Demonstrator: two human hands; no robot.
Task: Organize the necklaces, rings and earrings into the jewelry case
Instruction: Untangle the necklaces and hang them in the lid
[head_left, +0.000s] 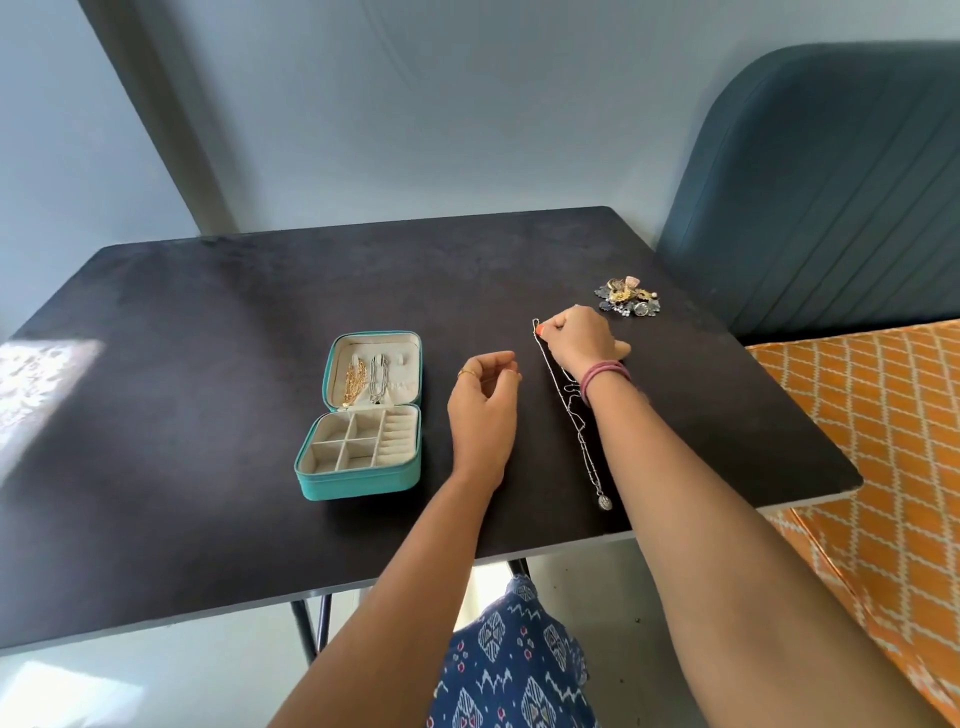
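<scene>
Teal jewelry case (358, 475) is sitting open on the dark desk (208, 322), left of both hands. Its upright lid is holding a gold necklace (353, 383) and a silver chain necklace (378, 382), both hanging from hooks. Its lower tray is showing square compartments and ring rolls, no pieces visible in them.

Right hand (584, 338) is pinching the top end of a long silver necklace (576, 421) between curled fingertips; the chain is trailing back along the desk toward the near edge, beside the right forearm, and ending in a small round pendant (603, 502). Pink bangles (605, 376) are sitting on that wrist.

Left hand (485, 410) is hovering between the case and the chain, fingers loosely curled, gripping nothing visible; a gold ring (466, 372) is showing on one finger.

Mixed jewelry pile (628, 301) is lying near the far right corner, just beyond the right hand
</scene>
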